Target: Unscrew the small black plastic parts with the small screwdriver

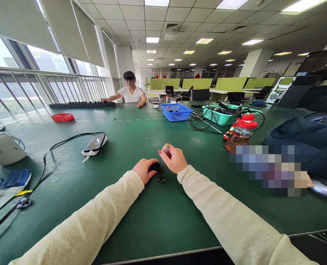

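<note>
My left hand (145,170) pinches a small black part (155,167) against the green tabletop, its fingers and thumb closed round the part's left side. A screwdriver (167,149) is gripped in my right hand (176,158), handle end up. Its thin shaft points down at the black part, but I cannot tell whether the tip sits in a screw. Just below, nearer to me, lies another small black piece (161,178) with shiny metal spots; whether it joins the held part is unclear.
Ahead stand a blue basket (176,115), a teal basket (221,117) with cables, and a red-lidded jar (239,134). Left are a red tray (62,117), a phone (95,142) and a white pot (4,147). A dark bag (307,143) lies right. A person (132,92) sits opposite.
</note>
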The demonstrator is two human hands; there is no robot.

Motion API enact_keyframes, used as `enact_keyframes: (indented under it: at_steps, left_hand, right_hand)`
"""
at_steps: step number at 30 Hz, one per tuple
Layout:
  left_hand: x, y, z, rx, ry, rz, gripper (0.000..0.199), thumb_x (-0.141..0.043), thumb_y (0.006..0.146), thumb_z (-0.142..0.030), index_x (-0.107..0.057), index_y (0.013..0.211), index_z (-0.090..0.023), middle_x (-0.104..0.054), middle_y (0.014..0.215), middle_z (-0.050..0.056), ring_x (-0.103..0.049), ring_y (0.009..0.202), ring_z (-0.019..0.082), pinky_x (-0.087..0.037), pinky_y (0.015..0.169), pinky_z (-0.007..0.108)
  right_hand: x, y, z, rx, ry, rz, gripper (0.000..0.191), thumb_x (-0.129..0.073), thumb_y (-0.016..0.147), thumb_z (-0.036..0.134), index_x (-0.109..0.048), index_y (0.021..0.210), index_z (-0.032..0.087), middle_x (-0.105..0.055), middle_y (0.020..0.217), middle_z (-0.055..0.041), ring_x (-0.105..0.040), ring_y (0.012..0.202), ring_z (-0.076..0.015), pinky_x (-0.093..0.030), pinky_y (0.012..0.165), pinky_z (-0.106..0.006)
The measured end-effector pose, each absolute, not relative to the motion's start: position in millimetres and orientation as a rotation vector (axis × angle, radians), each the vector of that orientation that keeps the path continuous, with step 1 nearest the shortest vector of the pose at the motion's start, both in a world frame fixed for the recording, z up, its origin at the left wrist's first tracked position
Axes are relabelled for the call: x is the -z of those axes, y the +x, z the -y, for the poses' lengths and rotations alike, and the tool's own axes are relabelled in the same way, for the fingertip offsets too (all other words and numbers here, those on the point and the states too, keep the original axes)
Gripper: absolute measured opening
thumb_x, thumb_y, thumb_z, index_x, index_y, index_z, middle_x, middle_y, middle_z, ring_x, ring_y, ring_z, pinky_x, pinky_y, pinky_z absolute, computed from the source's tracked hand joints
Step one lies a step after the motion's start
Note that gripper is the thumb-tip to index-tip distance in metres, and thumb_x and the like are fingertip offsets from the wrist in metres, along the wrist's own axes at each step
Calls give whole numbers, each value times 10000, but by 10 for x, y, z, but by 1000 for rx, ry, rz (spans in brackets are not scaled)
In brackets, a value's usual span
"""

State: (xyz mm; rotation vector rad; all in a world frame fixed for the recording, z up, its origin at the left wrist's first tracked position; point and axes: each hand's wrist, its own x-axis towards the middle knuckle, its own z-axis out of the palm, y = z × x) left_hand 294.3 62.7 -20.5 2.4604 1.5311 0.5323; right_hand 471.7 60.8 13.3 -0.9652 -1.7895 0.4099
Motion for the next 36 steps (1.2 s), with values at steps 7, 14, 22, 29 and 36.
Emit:
enact_keyframes:
  at_steps: [7, 14, 22, 29, 36]
  left_hand:
    - [239, 2933, -690, -452, 2527, -1562, 369, -690, 765, -312, -649, 1109, -188, -697, 984, 88, -607, 1022, 272, -473, 947, 385]
    - [249, 2934, -706, -428, 2541, -1567, 318, -695, 764, -325, -675, 1045, -176, -699, 965, 95, -607, 1020, 279, -464, 958, 393]
    - [198, 2946, -673, -459, 2484, -1543, 466, -686, 769, -274, -598, 1225, -233, -704, 1035, 77, -595, 1062, 261, -461, 970, 377]
    - [197, 2946, -671, -457, 2516, -1539, 470, -669, 781, -245, -583, 1243, -233, -702, 1064, 64, -593, 1078, 244, -469, 978, 376]
    - [226, 2944, -672, -488, 2563, -1494, 450, -652, 792, -210, -586, 1237, -227, -689, 1127, 66, -585, 1109, 245, -459, 1005, 393]
  right_hand:
    - [-182, 4592, -444, -362, -889, 1846, 278, -514, 847, 446, -456, 672, 237, -469, 530, 41, -388, 447, -105, -347, 517, -236]
    - [-142, 4502, -479, -359, -935, 1884, 371, -537, 821, 513, -389, 622, 237, -440, 510, 46, -385, 460, -110, -326, 526, -231]
    - [-172, 4729, -635, -236, -1108, 1406, 340, -449, 875, 484, -403, 645, 238, -472, 501, 30, -424, 451, -122, -372, 533, -249]
    - [-31, 4701, -785, -277, -1171, 1435, 365, -434, 868, 513, -420, 638, 230, -509, 506, 23, -456, 462, -124, -390, 535, -250]
    - [9, 4659, -854, -299, -1260, 1556, 330, -437, 871, 477, -414, 648, 235, -525, 506, 21, -474, 456, -138, -375, 530, -256]
